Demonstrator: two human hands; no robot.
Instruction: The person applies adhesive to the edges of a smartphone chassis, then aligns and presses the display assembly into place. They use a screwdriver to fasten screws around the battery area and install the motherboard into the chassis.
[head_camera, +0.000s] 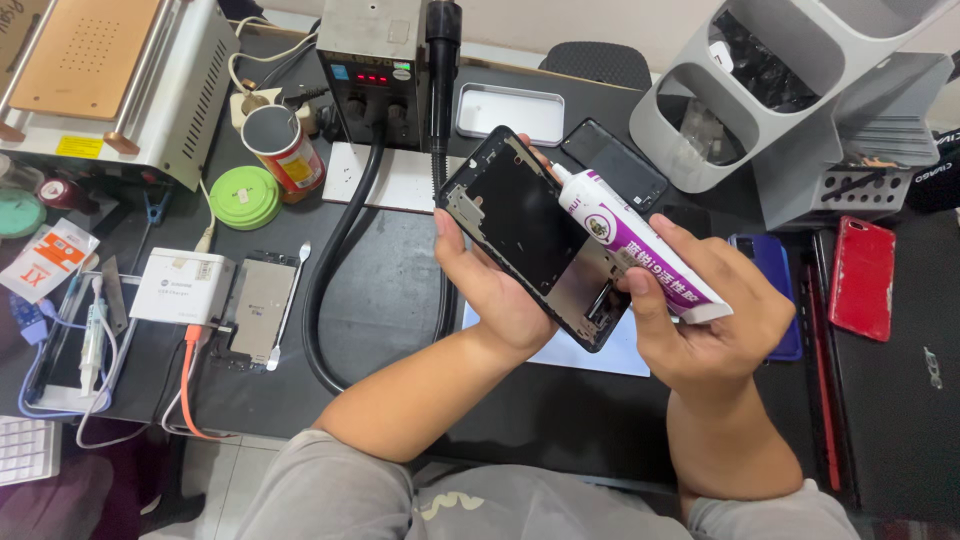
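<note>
Mid-frame, my left hand (500, 290) grips the thin, fragile black phone frame (535, 235) by its edges; my right hand (690, 330) squeezes the soft white-and-purple glue tube (635, 245).

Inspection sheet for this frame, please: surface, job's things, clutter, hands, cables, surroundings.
Surface: black bench, crowded.
Job's things: black phone frame; white-and-purple glue tube, nozzle at the frame's upper edge.
Clutter: red can, green lid, metal tin, red phone, blue phone.
Hands: left hand holds frame; right hand holds tube.
Cables: thick black hose, orange cable.
Surroundings: hot-air station, grey organiser.
</note>
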